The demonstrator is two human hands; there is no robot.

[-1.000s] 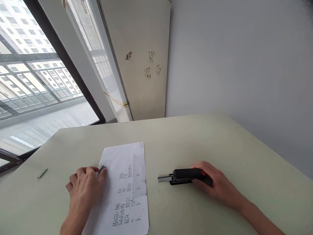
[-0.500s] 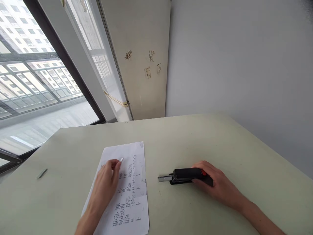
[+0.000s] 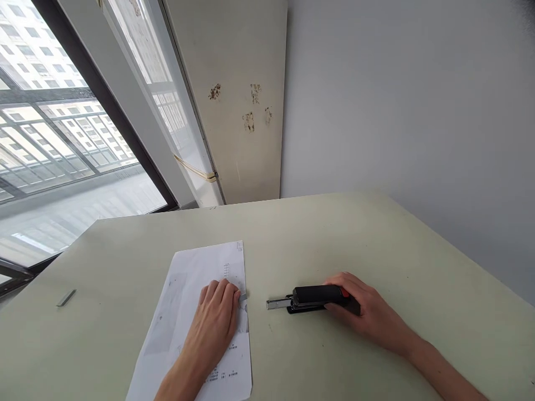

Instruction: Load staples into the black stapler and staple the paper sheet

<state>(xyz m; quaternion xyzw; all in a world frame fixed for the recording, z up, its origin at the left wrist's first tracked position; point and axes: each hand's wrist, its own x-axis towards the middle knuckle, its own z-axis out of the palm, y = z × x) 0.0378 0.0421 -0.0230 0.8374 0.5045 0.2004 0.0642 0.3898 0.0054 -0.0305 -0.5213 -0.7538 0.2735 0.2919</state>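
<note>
A black stapler (image 3: 315, 295) with a red part lies on the table, its metal staple tray (image 3: 278, 303) sticking out to the left. My right hand (image 3: 355, 303) wraps round its rear end. Over the printed paper (image 3: 179, 284), my left hand (image 3: 215, 314) pinches a small grey staple strip (image 3: 243, 297) near the sheet's right edge. The strip's tip points toward the tray, with a short gap between them. My fingers hide most of the strip and part of the printed text.
Another grey staple strip (image 3: 66, 298) lies at the far left of the pale green table (image 3: 301, 239). Beyond the table stand a window (image 3: 62, 139) on the left, a stained panel (image 3: 246, 156) and a grey wall (image 3: 401, 111).
My left hand has moved right across the paper with the strip, turning palm down, and is closer to the stapler. My right hand still holds the stapler; the view has shifted slightly.
</note>
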